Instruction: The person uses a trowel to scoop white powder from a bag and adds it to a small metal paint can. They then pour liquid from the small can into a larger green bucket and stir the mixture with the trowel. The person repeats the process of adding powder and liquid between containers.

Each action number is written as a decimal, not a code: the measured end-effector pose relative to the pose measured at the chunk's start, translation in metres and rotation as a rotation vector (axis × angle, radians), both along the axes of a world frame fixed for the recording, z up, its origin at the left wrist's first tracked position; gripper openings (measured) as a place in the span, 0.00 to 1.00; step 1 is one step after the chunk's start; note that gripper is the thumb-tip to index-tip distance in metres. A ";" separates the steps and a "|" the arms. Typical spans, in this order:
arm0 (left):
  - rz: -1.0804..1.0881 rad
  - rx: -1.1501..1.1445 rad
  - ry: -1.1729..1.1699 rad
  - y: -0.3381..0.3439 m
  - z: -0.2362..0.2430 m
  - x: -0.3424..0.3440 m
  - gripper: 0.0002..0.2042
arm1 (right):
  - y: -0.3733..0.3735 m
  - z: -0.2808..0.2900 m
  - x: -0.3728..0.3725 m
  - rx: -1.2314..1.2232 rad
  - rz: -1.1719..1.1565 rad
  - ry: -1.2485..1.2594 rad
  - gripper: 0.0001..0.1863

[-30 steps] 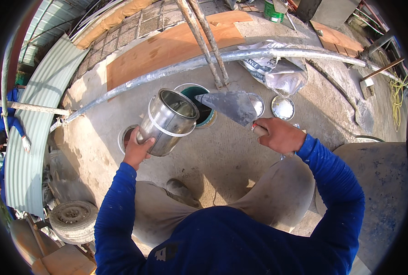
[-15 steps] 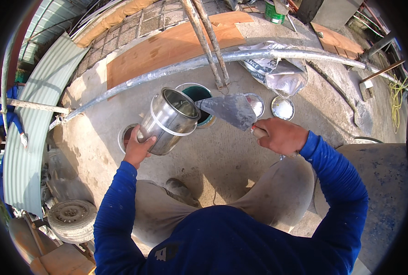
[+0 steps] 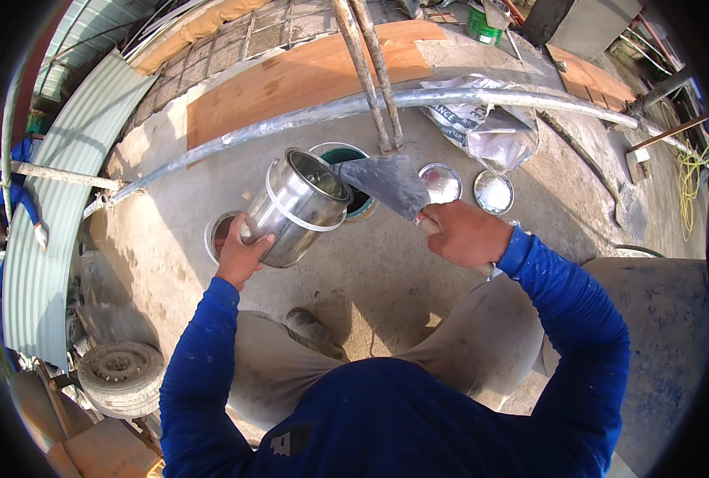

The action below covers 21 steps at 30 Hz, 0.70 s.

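My left hand (image 3: 244,252) grips a shiny metal paint can (image 3: 289,231) by its lower left side. The can is tilted, its mouth turned up and to the right. Closed round the handle of a broad steel trowel (image 3: 388,182), my right hand (image 3: 471,232) holds the blade level with the can's mouth. The blade's tip is at the rim; whether it reaches inside I cannot tell. Behind the can, partly hidden, stands a bucket (image 3: 360,209) with a dark green inside. Left of the can is another open tin (image 3: 215,240), partly covered by my hand.
Two round metal lids (image 3: 440,184) lie on the concrete floor (image 3: 354,279). A metal pipe (image 3: 291,121) crosses ahead, with a crumpled cement bag (image 3: 490,139) beneath it. A shovel (image 3: 630,211) lies right, a wheel (image 3: 122,373) left. Another person's gloved hand (image 3: 41,237) shows at far left.
The trowel and my right hand have shifted left, bringing the blade further over the can's mouth. The can has moved only slightly in my left hand.
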<state>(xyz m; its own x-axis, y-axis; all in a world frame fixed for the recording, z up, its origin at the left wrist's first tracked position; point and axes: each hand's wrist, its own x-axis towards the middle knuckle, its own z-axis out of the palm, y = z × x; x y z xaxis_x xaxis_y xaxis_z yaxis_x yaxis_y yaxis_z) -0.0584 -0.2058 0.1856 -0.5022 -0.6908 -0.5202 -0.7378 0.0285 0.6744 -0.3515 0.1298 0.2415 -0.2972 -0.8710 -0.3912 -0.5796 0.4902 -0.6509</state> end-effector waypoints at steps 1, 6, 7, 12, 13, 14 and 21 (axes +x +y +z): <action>0.003 0.003 -0.004 0.000 -0.001 0.001 0.50 | -0.002 0.000 0.004 0.012 -0.004 0.013 0.22; 0.005 -0.016 -0.014 0.002 0.001 -0.002 0.49 | -0.003 -0.002 0.022 0.004 -0.035 0.145 0.22; 0.009 -0.017 -0.017 0.002 0.002 -0.003 0.49 | -0.004 -0.003 0.025 0.007 -0.033 0.182 0.23; 0.015 -0.011 -0.011 0.000 -0.002 -0.001 0.49 | -0.007 -0.007 0.040 0.039 -0.020 0.313 0.24; 0.017 -0.005 -0.007 -0.001 -0.002 -0.001 0.49 | -0.007 -0.008 0.042 0.035 -0.021 0.316 0.24; 0.015 -0.011 -0.016 -0.001 -0.002 -0.001 0.49 | -0.007 -0.009 0.043 0.031 -0.023 0.319 0.24; -0.004 0.003 -0.019 -0.002 -0.002 0.000 0.49 | 0.008 -0.032 0.040 -0.048 -0.090 0.280 0.24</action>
<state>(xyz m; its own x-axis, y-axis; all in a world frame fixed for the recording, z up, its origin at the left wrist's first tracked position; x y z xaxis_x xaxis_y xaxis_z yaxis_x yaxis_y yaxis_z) -0.0588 -0.2082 0.1832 -0.4952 -0.6869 -0.5318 -0.7504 0.0298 0.6603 -0.3119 0.1381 0.2091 -0.4649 -0.8516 -0.2420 -0.6955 0.5205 -0.4954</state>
